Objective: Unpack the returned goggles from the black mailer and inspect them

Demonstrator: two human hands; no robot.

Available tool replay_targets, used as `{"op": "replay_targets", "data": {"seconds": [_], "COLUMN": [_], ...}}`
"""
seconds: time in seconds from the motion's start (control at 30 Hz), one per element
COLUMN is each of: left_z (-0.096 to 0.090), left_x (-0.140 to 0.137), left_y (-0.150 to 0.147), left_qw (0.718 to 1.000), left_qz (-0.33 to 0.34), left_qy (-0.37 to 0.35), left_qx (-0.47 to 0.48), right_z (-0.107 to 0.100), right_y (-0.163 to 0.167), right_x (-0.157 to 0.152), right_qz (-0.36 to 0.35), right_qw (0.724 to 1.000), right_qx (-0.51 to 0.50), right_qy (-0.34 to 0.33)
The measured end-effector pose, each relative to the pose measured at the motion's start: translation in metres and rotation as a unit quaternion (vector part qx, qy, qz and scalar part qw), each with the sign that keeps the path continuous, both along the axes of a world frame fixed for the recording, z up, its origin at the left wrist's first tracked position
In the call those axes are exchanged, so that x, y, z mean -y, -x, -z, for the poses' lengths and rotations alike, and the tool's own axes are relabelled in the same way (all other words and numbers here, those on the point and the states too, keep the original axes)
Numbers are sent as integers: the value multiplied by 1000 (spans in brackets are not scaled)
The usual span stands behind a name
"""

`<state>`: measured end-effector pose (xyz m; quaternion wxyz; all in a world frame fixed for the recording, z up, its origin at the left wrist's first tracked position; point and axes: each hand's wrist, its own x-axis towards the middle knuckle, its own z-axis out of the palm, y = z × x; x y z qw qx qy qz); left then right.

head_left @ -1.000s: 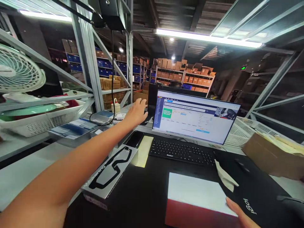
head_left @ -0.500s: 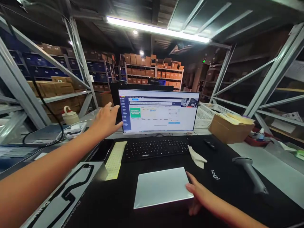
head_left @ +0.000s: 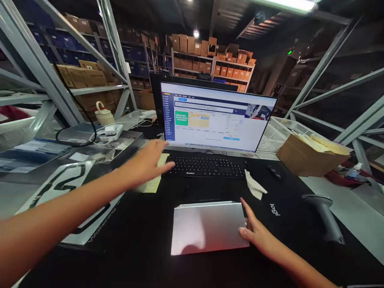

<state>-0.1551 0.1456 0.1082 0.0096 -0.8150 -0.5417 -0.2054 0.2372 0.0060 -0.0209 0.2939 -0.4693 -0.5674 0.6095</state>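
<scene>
My right hand (head_left: 255,230) grips the right edge of a flat silver-white box (head_left: 210,230), its thumb on the near top corner and its fingers along the side. The box lies in front of the keyboard (head_left: 207,166) on the black desk mat. My left hand (head_left: 148,164) is held out above the keyboard's left end with fingers spread, holding nothing and slightly blurred. Beneath it are yellow note sheets (head_left: 153,184). The monitor (head_left: 216,120) behind shows a web page with a small camera picture.
A grey handheld scanner (head_left: 325,218) and crumpled white paper (head_left: 254,186) lie on the right. A cardboard box (head_left: 309,158) of papers stands beside white baskets (head_left: 274,134). At left, a printed white box (head_left: 72,200) lies under my forearm. Metal rack posts frame both sides.
My left hand has come down and right from beside the monitor toward the keyboard's left end. The view has tilted downward. My right hand stays on the box, which now shows a brighter reflection.
</scene>
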Motion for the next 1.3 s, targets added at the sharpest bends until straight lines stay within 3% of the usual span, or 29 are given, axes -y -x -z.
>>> {"op": "replay_targets", "data": {"seconds": [0.1,0.2,0.3,0.47,0.6,0.67,0.73,0.8,0.87,1.0,1.07,1.13,1.23,1.3], "left_z": [25,39,54,78,94,104,113,118,118,119,122,125,124,121], "left_x": [51,104,139,157,161,162,162,160,159,164,169,174,180,182], "left_y": [-15,-31,-42,-44,-36,-33,-30,-29,-26,-19,-17,-16,-21,-26], "left_qw": [986,947,929,923,939,967,981,973,963,954,957,965,974,974], "left_qz": [62,126,119,106,115,144,183,204,210,212,187,162,145,147], "left_qy": [149,293,350,367,319,204,38,-103,-167,-213,-220,-204,-174,-173], "left_qx": [44,20,-12,48,58,57,49,40,15,-17,-2,-4,2,18], "right_z": [-1,1,2,-19,-40,-45,-47,-48,-48,-49,-51,-57,-75,-88], "right_y": [4,9,8,-6,-19,-21,-18,-12,-6,1,1,2,14,34], "right_x": [10,18,21,9,-4,-7,-8,-7,-8,-15,-20,-22,-19,-18], "right_qz": [-7,-17,-34,-106,-149,-144,-149,-155,-159,-183,-182,-149,-87,-139], "right_qw": [999,995,995,991,969,960,952,947,942,928,920,905,861,826], "right_qx": [-30,-95,-91,86,193,233,251,255,265,282,282,280,266,261], "right_qy": [23,35,15,0,-29,-61,-92,-117,-132,-158,-203,-282,-424,-480]}}
